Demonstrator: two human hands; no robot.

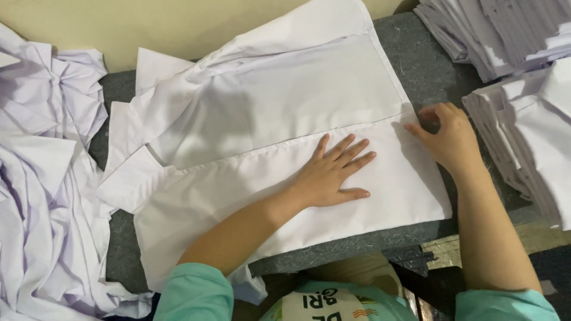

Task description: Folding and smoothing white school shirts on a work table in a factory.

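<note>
A heap of crumpled white garments (41, 178) fills the left edge of the view, spilling over the side of a work table (428, 71) covered in dark grey felt-like cloth. Behind the table, at the top left, runs a plain cream wall (148, 24).

Spread across the middle of the table lies a white shirt (279, 101), front side up, its collar (140, 113) pointing toward the heap on the left and its hem reaching to the right. The buttoned front edge runs across the cloth as a long straight seam.

The person's left hand (330, 172) rests flat on the lower half of the shirt, just below that seam, palm down, fingers spread and released, grasping nothing. The bare forearm leads back to a teal sleeve (193, 294) at the bottom edge.

Further right, the right hand (449, 139) sits at the shirt's hem, near the end of the seam. Its fingers are curled onto the edge of the cloth; whether they pinch it or merely press on it cannot be told from this angle.

At the far right, two stacks of folded white garments (523, 119) stand on the table, one toward the top corner, the other just beside the right wrist.
</note>
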